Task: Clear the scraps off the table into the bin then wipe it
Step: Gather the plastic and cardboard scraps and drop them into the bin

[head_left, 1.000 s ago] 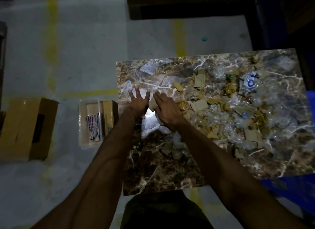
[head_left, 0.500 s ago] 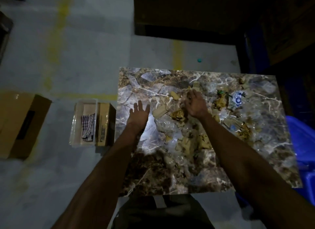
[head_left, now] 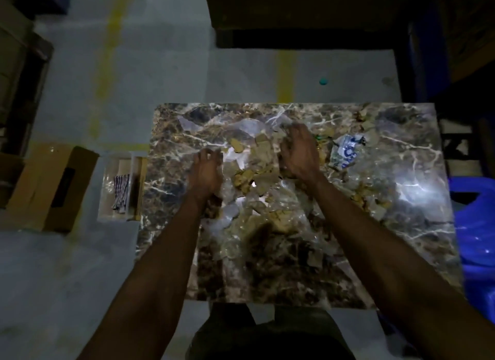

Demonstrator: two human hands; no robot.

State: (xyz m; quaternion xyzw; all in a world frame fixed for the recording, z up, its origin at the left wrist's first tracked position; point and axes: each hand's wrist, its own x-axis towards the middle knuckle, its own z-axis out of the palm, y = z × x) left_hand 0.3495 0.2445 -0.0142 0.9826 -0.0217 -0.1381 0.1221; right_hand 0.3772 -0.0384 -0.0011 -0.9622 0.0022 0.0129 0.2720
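Scraps (head_left: 257, 172) now sit bunched in the middle of the marble table (head_left: 417, 225) between two hands, where a second ago they lay spread loosely toward the right. The left hand (head_left: 206, 172) has moved in from the left with its fingers drawn together and curled down at the pile's left edge; a second ago those fingers were splayed flat. The right hand (head_left: 298, 150) has come round to the pile's far right side, fingers bent over cardboard bits and clear plastic. Whether either hand actually grips any piece cannot be told in this dim light.

Two bare forearms reach in from the near edge and cover part of the table's near half. One white-and-blue wrapper (head_left: 345, 150) lies apart, just right of the right hand. A few loose tan bits (head_left: 375, 201) lie further right and nearer, and a couple more at the far right corner (head_left: 363, 117).

One blue bin (head_left: 471, 225) stands on the floor beside the table's right edge. On the left floor, one clear tray (head_left: 117, 188) holding a striped cloth (head_left: 121, 192) sits just beside the table, with one cardboard box (head_left: 51, 191) further left. One small teal object (head_left: 323, 81) lies on the floor beyond the far edge.
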